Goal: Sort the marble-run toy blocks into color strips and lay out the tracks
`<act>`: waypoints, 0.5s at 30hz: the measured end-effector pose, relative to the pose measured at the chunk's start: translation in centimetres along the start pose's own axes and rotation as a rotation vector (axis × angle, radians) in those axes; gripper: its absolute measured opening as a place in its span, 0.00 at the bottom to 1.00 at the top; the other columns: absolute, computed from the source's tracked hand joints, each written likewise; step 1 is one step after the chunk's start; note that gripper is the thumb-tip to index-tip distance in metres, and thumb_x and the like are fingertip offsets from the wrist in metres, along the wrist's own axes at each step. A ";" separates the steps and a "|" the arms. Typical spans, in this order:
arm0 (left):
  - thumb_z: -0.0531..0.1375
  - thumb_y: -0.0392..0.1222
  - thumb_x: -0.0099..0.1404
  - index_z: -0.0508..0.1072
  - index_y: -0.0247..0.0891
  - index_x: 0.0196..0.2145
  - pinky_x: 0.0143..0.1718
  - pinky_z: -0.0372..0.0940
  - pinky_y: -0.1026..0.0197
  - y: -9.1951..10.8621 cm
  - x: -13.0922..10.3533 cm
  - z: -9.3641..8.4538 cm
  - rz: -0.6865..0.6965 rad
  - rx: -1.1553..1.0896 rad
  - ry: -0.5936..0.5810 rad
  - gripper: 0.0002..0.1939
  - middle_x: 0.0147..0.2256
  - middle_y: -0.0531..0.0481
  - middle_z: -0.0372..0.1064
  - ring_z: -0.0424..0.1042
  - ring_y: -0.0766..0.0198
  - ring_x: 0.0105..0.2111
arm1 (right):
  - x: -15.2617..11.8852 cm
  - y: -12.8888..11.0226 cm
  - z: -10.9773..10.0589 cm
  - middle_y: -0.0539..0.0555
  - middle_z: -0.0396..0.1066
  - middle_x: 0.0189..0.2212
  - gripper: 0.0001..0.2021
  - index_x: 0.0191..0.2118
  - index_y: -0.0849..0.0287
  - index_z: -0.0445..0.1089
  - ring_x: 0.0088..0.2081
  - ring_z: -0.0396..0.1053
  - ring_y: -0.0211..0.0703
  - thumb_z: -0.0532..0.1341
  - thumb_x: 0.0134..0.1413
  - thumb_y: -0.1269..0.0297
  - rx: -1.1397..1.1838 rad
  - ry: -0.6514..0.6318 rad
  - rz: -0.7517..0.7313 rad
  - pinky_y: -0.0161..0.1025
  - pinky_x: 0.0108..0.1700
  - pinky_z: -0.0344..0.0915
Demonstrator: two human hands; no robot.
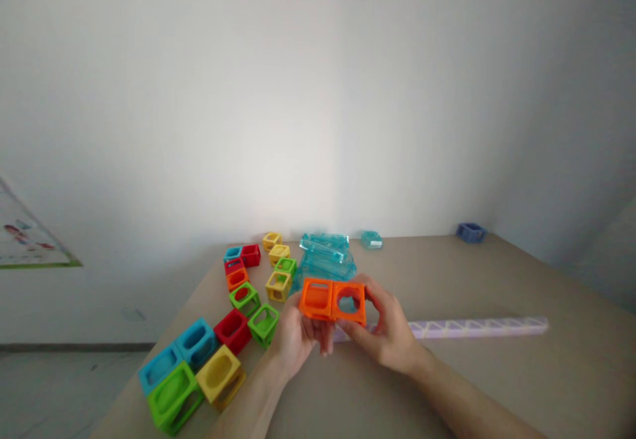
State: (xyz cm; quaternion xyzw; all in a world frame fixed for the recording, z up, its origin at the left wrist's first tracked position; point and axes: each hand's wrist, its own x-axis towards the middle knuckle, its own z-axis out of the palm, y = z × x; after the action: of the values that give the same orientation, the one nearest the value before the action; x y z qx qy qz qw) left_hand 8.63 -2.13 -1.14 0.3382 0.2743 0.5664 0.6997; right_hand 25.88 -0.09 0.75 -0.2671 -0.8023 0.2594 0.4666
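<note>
Two orange hollow cube blocks [332, 298], joined side by side, are held up over the table in both hands. My left hand [293, 333] supports the left block from below and its side, with fingers curled underneath. The right block, which has a round opening, is gripped between the thumb and fingers of my right hand [385, 326]. Behind and below them a pale purple strip with a white zigzag pattern [477, 328] lies across the table. A green hollow cube [264, 324] rests just left of my left hand.
Along the table's left side lie blue [197, 343], green [173, 396], yellow [221, 374] and red [232, 330] hollow cubes, among several more. Translucent teal pieces [325, 257] are heaped near the wall, a smaller teal piece [371, 239] beside them. A dark blue cube [471, 232] sits at the far right corner.
</note>
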 end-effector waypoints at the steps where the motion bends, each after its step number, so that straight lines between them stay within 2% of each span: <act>1: 0.55 0.57 0.62 0.72 0.31 0.29 0.12 0.60 0.66 0.2 -0.1 0.1 0.011 -0.016 -0.005 0.23 0.19 0.46 0.71 0.70 0.62 0.15 | 0.0 0.0 0.0 0.51 0.67 0.34 0.10 0.39 0.57 0.64 0.34 0.65 0.42 0.63 0.50 0.70 -0.009 0.024 -0.014 0.38 0.37 0.63; 3: 0.55 0.57 0.63 0.72 0.33 0.37 0.19 0.66 0.65 0.5 -0.2 0.4 0.073 -0.039 0.007 0.21 0.27 0.45 0.75 0.75 0.60 0.24 | 0.2 0.0 0.0 0.52 0.66 0.35 0.12 0.40 0.57 0.64 0.35 0.65 0.43 0.63 0.49 0.72 -0.027 0.068 -0.045 0.39 0.38 0.63; 5: 0.62 0.48 0.61 0.69 0.38 0.43 0.27 0.69 0.64 0.6 -0.3 0.7 0.155 -0.015 0.042 0.15 0.35 0.48 0.75 0.76 0.61 0.32 | 0.2 0.0 0.0 0.54 0.66 0.38 0.15 0.43 0.57 0.64 0.39 0.66 0.45 0.62 0.47 0.73 -0.039 0.082 -0.070 0.41 0.40 0.64; 6: 0.64 0.44 0.59 0.68 0.40 0.44 0.30 0.70 0.63 0.7 -0.3 0.8 0.185 0.010 0.059 0.16 0.37 0.49 0.74 0.76 0.61 0.34 | 0.3 0.0 0.1 0.55 0.66 0.40 0.16 0.44 0.57 0.64 0.40 0.66 0.46 0.62 0.47 0.74 -0.041 0.080 -0.077 0.41 0.41 0.64; 8: 0.67 0.37 0.55 0.66 0.41 0.44 0.35 0.70 0.61 0.6 -0.4 0.9 0.215 0.061 0.085 0.20 0.38 0.51 0.73 0.75 0.61 0.37 | 0.2 0.1 0.1 0.55 0.66 0.41 0.17 0.46 0.56 0.64 0.41 0.66 0.47 0.61 0.48 0.74 -0.042 0.069 -0.083 0.42 0.43 0.65; 15: 0.68 0.36 0.54 0.67 0.40 0.45 0.40 0.68 0.60 0.3 -0.1 0.6 0.323 0.138 0.123 0.22 0.38 0.49 0.74 0.74 0.63 0.37 | 0.0 0.9 0.4 0.58 0.66 0.49 0.17 0.46 0.55 0.64 0.51 0.67 0.50 0.66 0.49 0.68 -0.024 0.085 -0.074 0.44 0.50 0.64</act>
State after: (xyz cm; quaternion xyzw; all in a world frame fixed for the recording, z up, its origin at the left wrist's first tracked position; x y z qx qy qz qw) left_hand 8.89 -2.28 -0.57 0.3897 0.2968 0.6708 0.5569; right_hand 25.71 0.45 0.01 -0.2533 -0.7942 0.2209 0.5063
